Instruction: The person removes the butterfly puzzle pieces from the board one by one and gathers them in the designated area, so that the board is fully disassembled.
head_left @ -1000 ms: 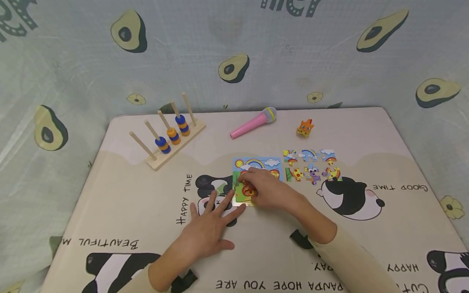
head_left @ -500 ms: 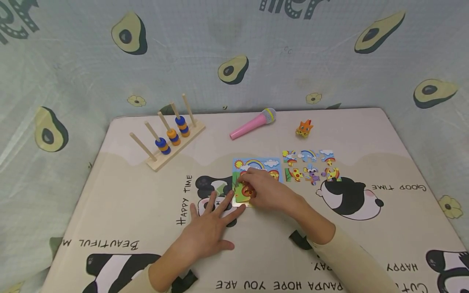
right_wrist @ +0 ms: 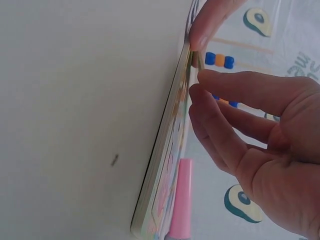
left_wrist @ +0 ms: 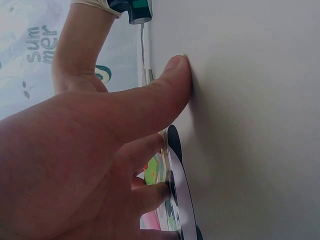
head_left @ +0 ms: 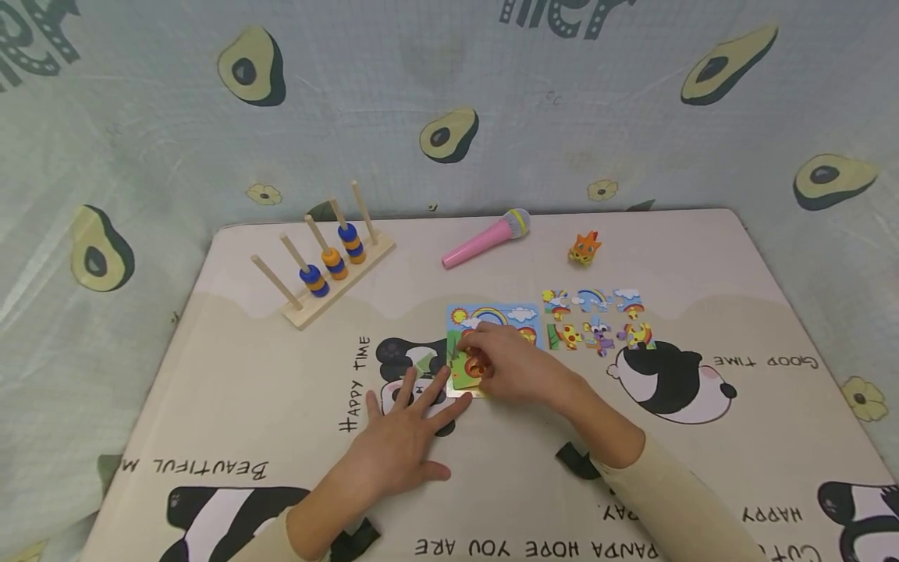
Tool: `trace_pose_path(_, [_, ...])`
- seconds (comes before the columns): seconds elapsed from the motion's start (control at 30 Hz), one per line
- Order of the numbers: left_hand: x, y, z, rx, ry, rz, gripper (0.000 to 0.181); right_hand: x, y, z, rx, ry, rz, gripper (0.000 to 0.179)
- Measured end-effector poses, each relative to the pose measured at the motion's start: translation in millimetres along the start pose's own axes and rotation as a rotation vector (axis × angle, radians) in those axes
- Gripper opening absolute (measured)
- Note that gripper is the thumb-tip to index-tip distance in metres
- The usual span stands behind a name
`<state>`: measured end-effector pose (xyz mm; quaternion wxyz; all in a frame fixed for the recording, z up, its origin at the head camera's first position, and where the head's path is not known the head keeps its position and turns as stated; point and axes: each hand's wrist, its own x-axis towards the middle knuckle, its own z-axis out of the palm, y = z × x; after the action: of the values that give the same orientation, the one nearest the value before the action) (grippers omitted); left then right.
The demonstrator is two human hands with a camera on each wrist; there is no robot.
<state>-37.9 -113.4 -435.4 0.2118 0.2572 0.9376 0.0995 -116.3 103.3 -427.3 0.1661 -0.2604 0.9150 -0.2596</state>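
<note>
A colourful jigsaw puzzle board (head_left: pixel 494 312) with a sun and rainbow lies on the table, partly hidden by my right hand (head_left: pixel 516 363). The thumb and fingers of that hand pinch a green puzzle piece (head_left: pixel 460 375) with an orange animal at the board's near left corner. Seen from the right wrist, the piece's edge (right_wrist: pixel 201 61) stands slightly raised off the board. My left hand (head_left: pixel 396 441) lies with spread fingers on the table, its fingertips right at the board's left and near edges. In the left wrist view, its thumb (left_wrist: pixel 167 90) points out straight.
Several loose puzzle pieces (head_left: pixel 599 334) lie in two rows right of the board. Behind are a pink toy microphone (head_left: pixel 481 242) and a small orange toy figure (head_left: pixel 584 248). A wooden peg stand (head_left: pixel 337 285) with blue and orange rings stands at the back left.
Both hands keep almost the same place at the board. The right fingers still pinch the piece at the near left corner; only the head view shifts slightly.
</note>
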Motion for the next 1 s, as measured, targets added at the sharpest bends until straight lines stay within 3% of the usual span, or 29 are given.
trace_pose_path(0.57, [-1.6,-0.1,-0.6,-0.008,-0.003,-0.004,0.096,-17.6,20.9,-7.8,0.087,0.03,-0.022,0.05])
trace_pose_path(1.0, [-0.5,-0.2,1.1,-0.008,0.016,0.016,0.096,-47.5,47.9,-15.2,0.1,0.136,-0.042,0.047])
